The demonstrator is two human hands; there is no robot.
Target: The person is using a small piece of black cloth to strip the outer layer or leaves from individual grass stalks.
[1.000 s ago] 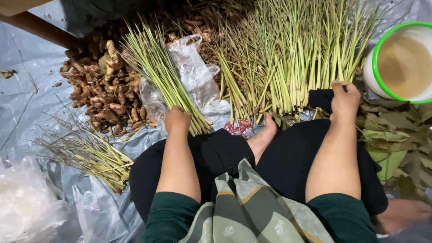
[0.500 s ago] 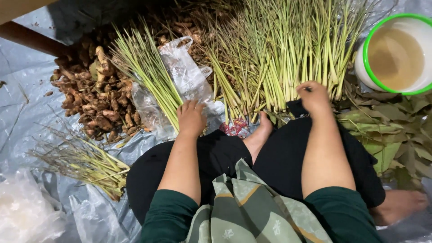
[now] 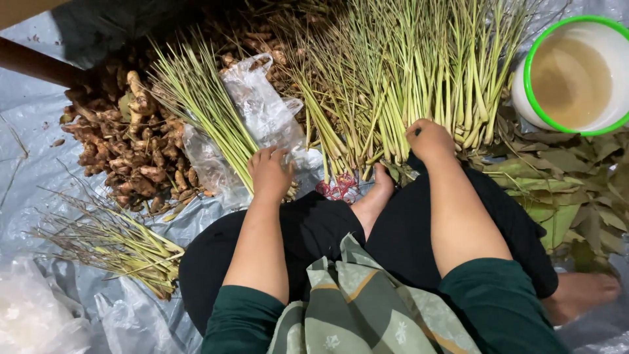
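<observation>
- The left hand [image 3: 270, 174] rests palm down, fingers loosely curled over the cut ends of a small lemongrass bundle [image 3: 203, 108]; whether it grips the stalks I cannot tell.
- That bundle is a fan of thin, stiff, pale green stalks running toward 11 o'clock from the hand, lying partly on a crumpled clear plastic bag [image 3: 259, 108].
- The right hand [image 3: 429, 141] is curled at the base of the large lemongrass heap [image 3: 406, 72], fingers tucked into the stalk ends; whether it pinches any I cannot tell.
- The heap spreads toward 12 o'clock: long, smooth, fibrous stalks, paler at the thick ends.
- At 9 o'clock of the left hand lies a pile of knobbly brown rhizomes [image 3: 124, 151].
- At 8 o'clock, a bunch of dry, wiry trimmings [image 3: 111, 242] on the grey plastic sheet [image 3: 33, 164].
- At 2 o'clock of the right hand, a round white bucket [image 3: 612, 39] with a green rim holds cloudy liquid.
- Flat, dull green leaves [image 3: 563, 190] lie at 4 o'clock.
- Red rubber bands [image 3: 337, 188] sit between the hands.
</observation>
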